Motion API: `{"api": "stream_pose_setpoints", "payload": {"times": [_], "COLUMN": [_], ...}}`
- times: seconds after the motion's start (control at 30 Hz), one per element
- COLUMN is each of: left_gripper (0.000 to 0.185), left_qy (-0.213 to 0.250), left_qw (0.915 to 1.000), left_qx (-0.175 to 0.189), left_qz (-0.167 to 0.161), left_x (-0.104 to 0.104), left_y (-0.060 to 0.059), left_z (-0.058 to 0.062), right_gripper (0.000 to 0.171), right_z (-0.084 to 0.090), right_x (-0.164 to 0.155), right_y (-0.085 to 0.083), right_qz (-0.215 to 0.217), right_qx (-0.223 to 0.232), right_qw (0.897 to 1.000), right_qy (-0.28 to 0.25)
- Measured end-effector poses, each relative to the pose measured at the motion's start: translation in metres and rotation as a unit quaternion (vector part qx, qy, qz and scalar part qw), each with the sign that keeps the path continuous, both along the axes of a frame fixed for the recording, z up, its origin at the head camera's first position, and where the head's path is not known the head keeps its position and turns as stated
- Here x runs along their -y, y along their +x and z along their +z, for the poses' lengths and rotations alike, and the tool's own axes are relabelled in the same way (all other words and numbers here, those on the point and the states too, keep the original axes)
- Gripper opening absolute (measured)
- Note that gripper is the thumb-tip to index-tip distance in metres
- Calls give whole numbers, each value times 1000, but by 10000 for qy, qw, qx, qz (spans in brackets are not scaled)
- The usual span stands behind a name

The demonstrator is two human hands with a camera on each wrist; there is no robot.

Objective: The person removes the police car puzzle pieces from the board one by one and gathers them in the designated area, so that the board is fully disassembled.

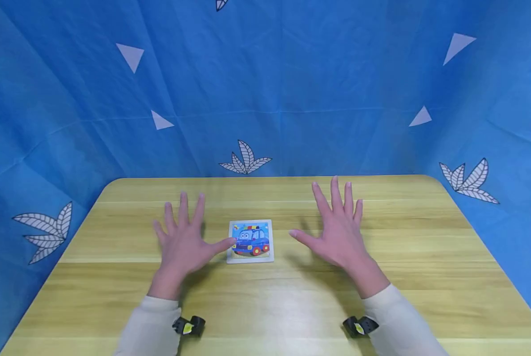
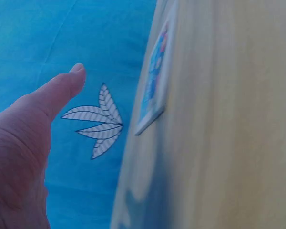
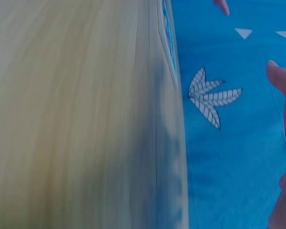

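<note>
Your left hand (image 1: 183,242) is hovering spread-fingered, thumb tip just touching the left edge of the small square blue-car picture puzzle (image 1: 250,241) on the wooden table (image 1: 425,277). Your right hand (image 1: 338,230), equally splayed and holding nothing, is hanging right of the puzzle, clearly apart, so your left is sitting nearer.

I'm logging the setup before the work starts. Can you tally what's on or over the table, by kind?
Puzzle board with blue car picture: 1
Hands, open with fingers spread: 2, the left hand and the right hand
Wrist-worn cameras: 2
Total: 5
</note>
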State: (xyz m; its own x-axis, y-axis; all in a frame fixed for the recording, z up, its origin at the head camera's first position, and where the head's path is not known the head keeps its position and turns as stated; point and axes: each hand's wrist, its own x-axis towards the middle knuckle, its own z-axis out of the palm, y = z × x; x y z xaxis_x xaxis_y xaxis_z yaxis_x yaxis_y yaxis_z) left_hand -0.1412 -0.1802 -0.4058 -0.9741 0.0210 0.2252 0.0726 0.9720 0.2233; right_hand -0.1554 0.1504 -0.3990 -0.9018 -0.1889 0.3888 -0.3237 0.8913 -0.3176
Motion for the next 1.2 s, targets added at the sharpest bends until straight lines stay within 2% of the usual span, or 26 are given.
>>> {"api": "stream_pose_setpoints", "payload": {"times": [0.3, 0.5, 0.6, 0.73, 0.97, 1.2], "left_gripper": [123, 121, 120, 120, 121, 123], "left_qy": [528, 986, 1206, 1408, 1449, 1444], "left_qw": [9979, 9940, 9914, 9879, 9862, 9850], "left_qx": [346, 431, 477, 624, 753, 900], "left_qz": [-147, -204, -197, -204, -257, -273], "left_x": [-11, -13, -15, -19, -24, -26], "left_y": [-2, -2, -2, -2, -5, -4], "left_z": [-22, -28, -31, -32, -35, -40], "right_gripper": [96, 92, 90, 90, 84, 76], "right_z": [-2, 0, -2, -6, -18, -30], "right_x": [31, 53, 64, 74, 87, 97], "right_y": [-10, -16, -18, -21, -27, -33], "right_qz": [538, 940, 1108, 1390, 1819, 1910], "right_qx": [-1, 195, 350, 581, 878, 1094], "right_qw": [9970, 9899, 9838, 9702, 9448, 9396], "right_qy": [-555, -1048, -1367, -1898, -2578, -2620]}}
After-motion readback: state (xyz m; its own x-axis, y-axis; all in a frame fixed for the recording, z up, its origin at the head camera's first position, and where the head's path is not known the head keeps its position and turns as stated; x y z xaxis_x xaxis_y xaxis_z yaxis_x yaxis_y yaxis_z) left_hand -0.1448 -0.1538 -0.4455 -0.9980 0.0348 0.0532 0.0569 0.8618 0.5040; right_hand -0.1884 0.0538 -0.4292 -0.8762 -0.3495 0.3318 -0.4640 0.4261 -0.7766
